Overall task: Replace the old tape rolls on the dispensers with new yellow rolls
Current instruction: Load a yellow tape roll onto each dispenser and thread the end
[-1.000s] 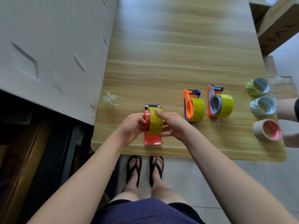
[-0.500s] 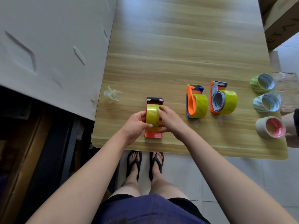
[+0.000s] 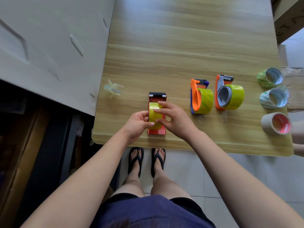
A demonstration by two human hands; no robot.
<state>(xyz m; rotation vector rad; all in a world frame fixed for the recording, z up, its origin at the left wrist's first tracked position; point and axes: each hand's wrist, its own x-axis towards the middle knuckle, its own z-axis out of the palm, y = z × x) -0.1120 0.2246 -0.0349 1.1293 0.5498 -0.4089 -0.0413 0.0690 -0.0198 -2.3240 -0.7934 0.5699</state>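
A red dispenser with a black roller lies near the table's front edge, with a yellow roll seated in it. My left hand grips the roll and dispenser from the left, thumb on the roll. My right hand holds the roll from the right, its fingertips on the roll's top. To the right stand an orange-and-blue dispenser and an orange-and-grey dispenser, each carrying a yellow roll.
Three used rolls lie at the table's right edge: two green-and-white rolls and a beige roll with a red core. A crumpled scrap of tape lies at the left. A white panel borders the wooden table.
The dispenser, tilted on its side a second ago, now lies flat with the roll facing up. My right fingers have shifted onto the roll's top.
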